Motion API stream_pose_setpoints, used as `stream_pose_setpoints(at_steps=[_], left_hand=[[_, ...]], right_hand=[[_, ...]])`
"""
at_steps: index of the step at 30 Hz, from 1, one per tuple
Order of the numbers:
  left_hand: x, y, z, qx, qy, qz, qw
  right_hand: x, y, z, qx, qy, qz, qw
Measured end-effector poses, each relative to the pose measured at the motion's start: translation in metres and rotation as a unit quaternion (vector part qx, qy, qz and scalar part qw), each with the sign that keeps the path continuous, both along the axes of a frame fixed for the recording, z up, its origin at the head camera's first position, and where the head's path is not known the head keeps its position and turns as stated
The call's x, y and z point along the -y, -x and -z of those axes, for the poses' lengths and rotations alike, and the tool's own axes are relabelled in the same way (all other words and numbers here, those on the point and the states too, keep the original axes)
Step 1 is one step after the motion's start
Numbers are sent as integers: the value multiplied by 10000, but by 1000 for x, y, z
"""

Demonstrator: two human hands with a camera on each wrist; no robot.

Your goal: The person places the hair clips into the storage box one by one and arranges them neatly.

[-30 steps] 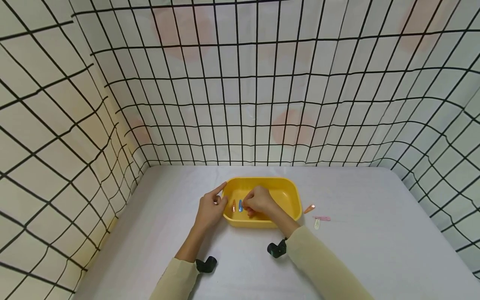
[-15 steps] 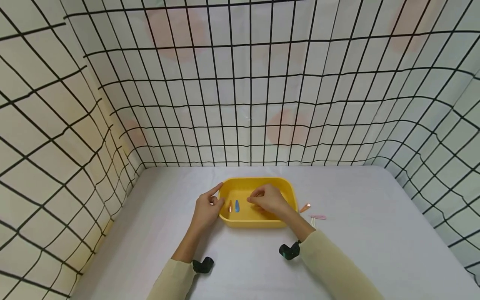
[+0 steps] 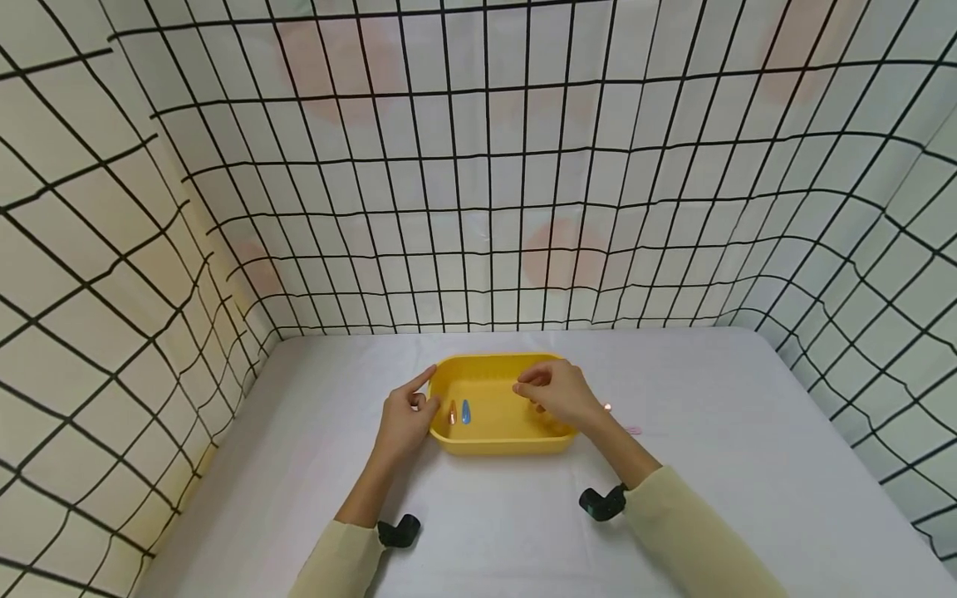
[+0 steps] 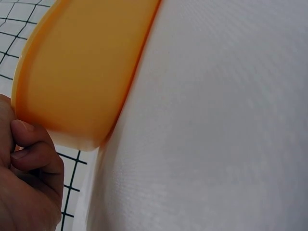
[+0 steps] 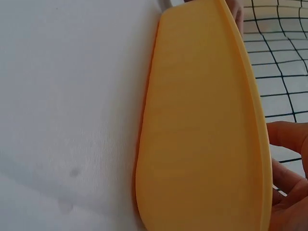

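My left hand (image 3: 402, 425) holds the left end of a yellow plastic tray (image 3: 493, 447), its index finger lying along the rim. In the left wrist view, curled fingers (image 4: 41, 154) rest against the tray's outer wall. Inside the tray, near that end, an orange hair clip (image 3: 452, 413) and a blue hair clip (image 3: 466, 412) lie side by side. Above the tray's right half hangs my right hand (image 3: 562, 394), fingers loosely bent, with nothing visible in them. The right wrist view shows mostly the tray's outer wall (image 5: 202, 120), with the fingers partly hidden behind its rim.
On the white table just right of the tray lie an orange hair clip (image 3: 607, 407) and a pink hair clip (image 3: 634, 430), both partly covered by my right forearm. A black wire grid (image 3: 489, 253) stands along the table's back and sides.
My right hand has moved away from the blue hair clip, rightward across the tray. A white hair clip is now hidden behind my right arm. The left hand stays at the tray's end.
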State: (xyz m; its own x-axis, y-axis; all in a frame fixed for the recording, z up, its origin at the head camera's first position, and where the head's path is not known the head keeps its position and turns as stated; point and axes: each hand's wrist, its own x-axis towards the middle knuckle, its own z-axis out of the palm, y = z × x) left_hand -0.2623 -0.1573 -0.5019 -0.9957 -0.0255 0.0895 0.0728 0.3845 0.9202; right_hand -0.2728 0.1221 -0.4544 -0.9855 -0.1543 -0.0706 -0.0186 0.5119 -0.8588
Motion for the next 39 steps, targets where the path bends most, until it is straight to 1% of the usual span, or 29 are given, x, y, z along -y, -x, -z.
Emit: stream_pose_setpoints(at_steps=[8, 14, 18, 20, 25, 32, 39], left_hand=[[0, 1, 0, -21, 50, -1, 10000], [0, 0, 0, -38, 36, -33, 10000], [0, 0, 0, -36, 69, -31, 10000], [0, 0, 0, -40, 87, -35, 9999], [-1, 0, 0, -52, 96, -41, 9999], [-2, 1, 1, 22, 106, -102, 9999], [-2, 0, -1, 61, 118, -119, 9998]], right_hand=[[-27, -4, -5, -181, 115, -104, 9997], [-54, -13, -13, -177, -8, -18, 9998], [-73, -17, -17, -183, 153, -41, 9997], [-82, -19, -16, -236, 110, 4, 9997], [-103, -20, -11, -272, -122, 247, 9992], [-129, -25, 4, -284, -384, 323, 9983], [-147, -31, 21, -94, -590, 422, 9973]])
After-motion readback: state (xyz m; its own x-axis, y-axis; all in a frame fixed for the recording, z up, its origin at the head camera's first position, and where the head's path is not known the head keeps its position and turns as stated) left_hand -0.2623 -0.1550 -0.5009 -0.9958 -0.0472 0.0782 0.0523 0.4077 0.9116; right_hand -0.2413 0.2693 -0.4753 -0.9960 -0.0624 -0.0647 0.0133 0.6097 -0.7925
